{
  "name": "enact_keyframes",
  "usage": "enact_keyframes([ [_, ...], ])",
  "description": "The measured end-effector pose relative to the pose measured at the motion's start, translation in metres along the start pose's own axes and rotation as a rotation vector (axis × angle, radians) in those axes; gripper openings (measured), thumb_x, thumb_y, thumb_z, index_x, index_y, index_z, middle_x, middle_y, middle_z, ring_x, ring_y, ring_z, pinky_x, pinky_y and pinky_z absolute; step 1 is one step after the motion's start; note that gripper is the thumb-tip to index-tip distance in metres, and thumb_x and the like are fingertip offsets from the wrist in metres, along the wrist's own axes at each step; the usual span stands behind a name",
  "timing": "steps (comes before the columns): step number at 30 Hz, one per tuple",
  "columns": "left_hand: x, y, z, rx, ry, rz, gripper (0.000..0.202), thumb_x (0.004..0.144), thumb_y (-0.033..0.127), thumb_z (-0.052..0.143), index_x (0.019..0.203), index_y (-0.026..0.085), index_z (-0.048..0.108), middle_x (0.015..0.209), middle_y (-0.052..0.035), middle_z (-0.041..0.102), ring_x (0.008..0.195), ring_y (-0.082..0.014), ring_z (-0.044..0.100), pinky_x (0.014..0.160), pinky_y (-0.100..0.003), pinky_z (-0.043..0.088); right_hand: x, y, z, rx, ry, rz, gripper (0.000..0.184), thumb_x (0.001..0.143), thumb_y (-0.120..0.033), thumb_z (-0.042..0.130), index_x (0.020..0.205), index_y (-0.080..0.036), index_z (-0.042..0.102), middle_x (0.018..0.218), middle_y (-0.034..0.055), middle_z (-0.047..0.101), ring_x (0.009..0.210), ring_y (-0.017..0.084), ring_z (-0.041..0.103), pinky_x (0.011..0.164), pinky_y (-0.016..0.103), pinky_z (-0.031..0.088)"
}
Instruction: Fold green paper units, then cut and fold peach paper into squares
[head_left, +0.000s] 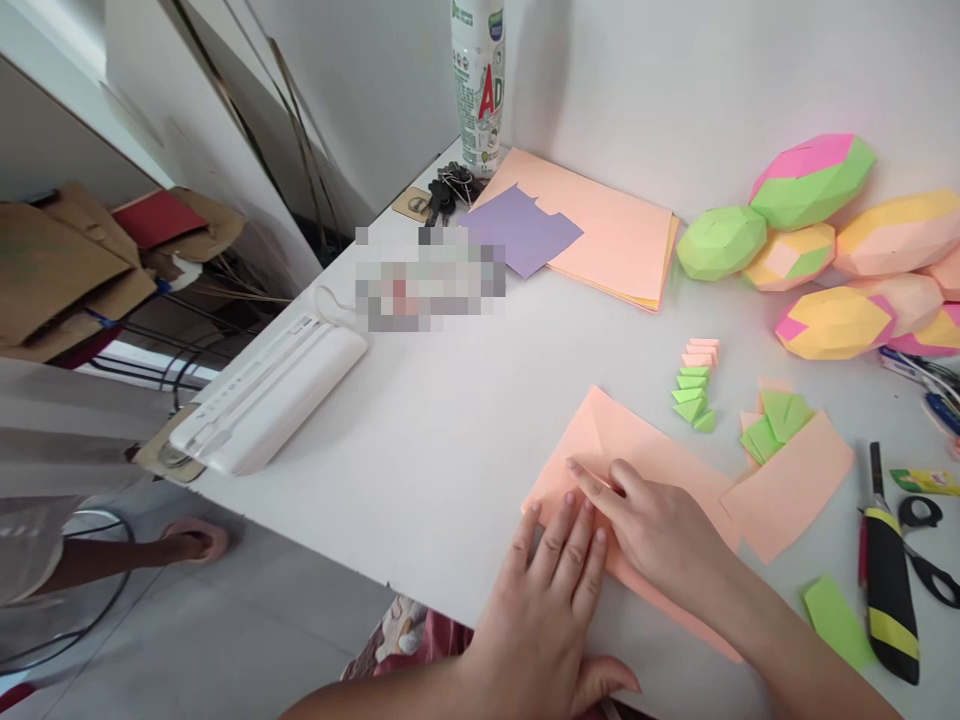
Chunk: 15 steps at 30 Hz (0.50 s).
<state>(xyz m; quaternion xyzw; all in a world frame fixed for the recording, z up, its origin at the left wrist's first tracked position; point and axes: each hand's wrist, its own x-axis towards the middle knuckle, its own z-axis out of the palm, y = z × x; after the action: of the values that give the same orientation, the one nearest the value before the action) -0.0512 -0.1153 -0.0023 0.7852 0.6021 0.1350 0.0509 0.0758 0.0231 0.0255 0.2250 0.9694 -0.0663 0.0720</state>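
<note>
A peach sheet of paper (622, 440) lies folded on the white table (450, 420) in front of me. My left hand (547, 590) rests flat on its near edge, fingers stretched out and together. My right hand (652, 520) lies across the sheet just beyond it, fingers extended, its fingertips pressing along a crease near the sheet's middle. Neither hand grips anything. A second peach piece (795, 485) lies to the right, partly under small green folded pieces (776, 425).
Stacks of small pink and green folded units (696, 385), a peach paper pile (600, 235) with a purple sheet (521, 230), paper polyhedra (817, 250) at right, a utility knife (889, 580), scissors (930, 560), a green slip (836, 620), a white device (270, 395), a bottle (478, 80), keys (450, 190). Another person's foot (187, 545) on the floor, left.
</note>
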Motion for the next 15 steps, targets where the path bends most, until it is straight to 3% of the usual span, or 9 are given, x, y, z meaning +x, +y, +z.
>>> enact_keyframes([
  [15,-0.0014,0.0003,-0.0028,0.020,-0.024,0.007,0.088,0.086,0.070,0.019,0.138,0.002,0.036,0.146,-0.0199,0.034,0.139,-0.0376,0.012,0.110,-0.052,0.006,0.0026,-0.0011,-0.0014,-0.009,0.064,-0.003,0.053,0.082,-0.018,0.043,0.134,-0.020,0.046,0.079,0.0029,0.051,0.045,0.010,0.038,0.042,0.022,0.022],
])
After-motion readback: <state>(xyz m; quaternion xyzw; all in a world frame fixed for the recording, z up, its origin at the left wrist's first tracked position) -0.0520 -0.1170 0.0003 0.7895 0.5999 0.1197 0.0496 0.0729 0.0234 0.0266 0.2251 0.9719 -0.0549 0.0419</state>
